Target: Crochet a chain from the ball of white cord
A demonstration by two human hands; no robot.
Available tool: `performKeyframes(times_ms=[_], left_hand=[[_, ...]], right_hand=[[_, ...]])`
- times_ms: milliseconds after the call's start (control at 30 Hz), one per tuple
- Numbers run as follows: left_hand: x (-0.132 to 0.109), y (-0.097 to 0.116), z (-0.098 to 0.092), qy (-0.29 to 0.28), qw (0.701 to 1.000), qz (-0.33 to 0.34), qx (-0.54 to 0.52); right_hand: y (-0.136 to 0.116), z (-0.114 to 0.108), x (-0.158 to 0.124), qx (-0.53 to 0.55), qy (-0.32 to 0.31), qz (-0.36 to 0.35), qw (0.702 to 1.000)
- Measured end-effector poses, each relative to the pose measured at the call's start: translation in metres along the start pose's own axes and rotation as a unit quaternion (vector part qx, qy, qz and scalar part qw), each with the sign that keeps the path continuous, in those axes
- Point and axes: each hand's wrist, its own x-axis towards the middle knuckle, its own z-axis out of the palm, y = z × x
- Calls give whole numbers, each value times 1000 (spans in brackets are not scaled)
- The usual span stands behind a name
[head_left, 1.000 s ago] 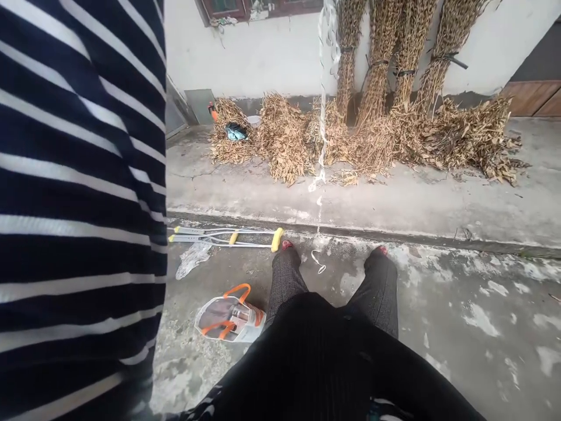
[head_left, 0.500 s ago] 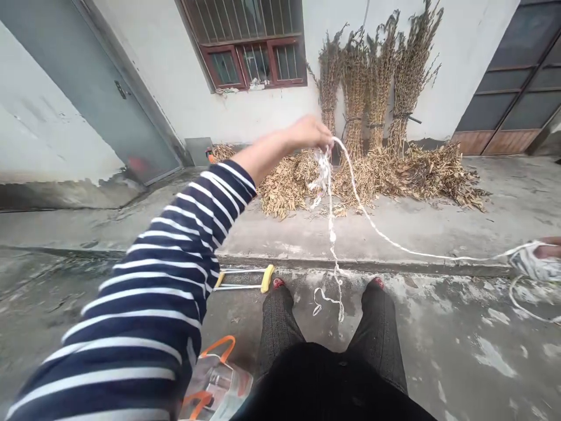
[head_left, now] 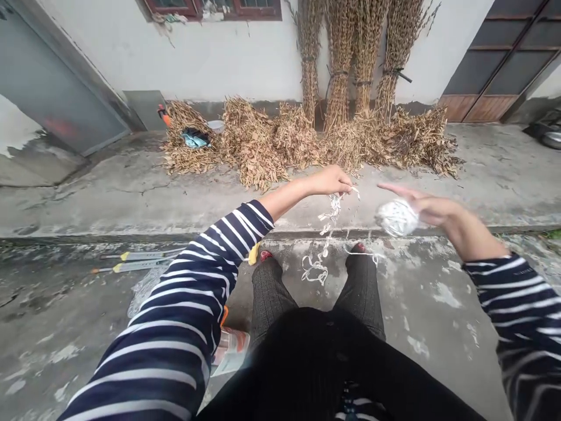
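Observation:
I sit with my legs (head_left: pixel 315 304) stretched over a concrete yard. My left hand (head_left: pixel 331 180) is held out in front, its fingers pinched shut on a white string (head_left: pixel 326 234) that dangles in tangled loops down between my feet. My right hand (head_left: pixel 423 207) is raised to the right of it and cups a white ball of string (head_left: pixel 397 217) in the palm, index finger stretched out. A short run of string joins the two hands.
Bundles of dry bean stalks (head_left: pixel 307 134) lie and lean against the white wall ahead. A metal crutch with yellow pads (head_left: pixel 144 260) lies on the ground at left. A clear bag with orange handles (head_left: pixel 230 351) sits by my left leg. A step edge (head_left: pixel 131 237) crosses ahead.
My left hand has come down from high up to chest height. My right hand has swung in from the far right, so the long span of string between them has shortened.

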Motion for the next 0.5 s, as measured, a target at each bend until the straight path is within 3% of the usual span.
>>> performKeyframes(times_ms=[67,133,333,433,500], left_hand=[[-1,0,10,-14,1000,13,9],[-6,-2,16,-20,1000,16,14],[-18,-7,20,8,998,44,-35],[-19,-13,24,25,998,54,-35],[-24,-20,31,76,995,47,-35]], right_hand=[[-2,14,20,45,-78,25,996],[1,19,34,70,-113,39,990],[16,20,45,52,-63,124,989],[16,23,43,39,-53,118,991],[14,22,40,35,-38,106,993]])
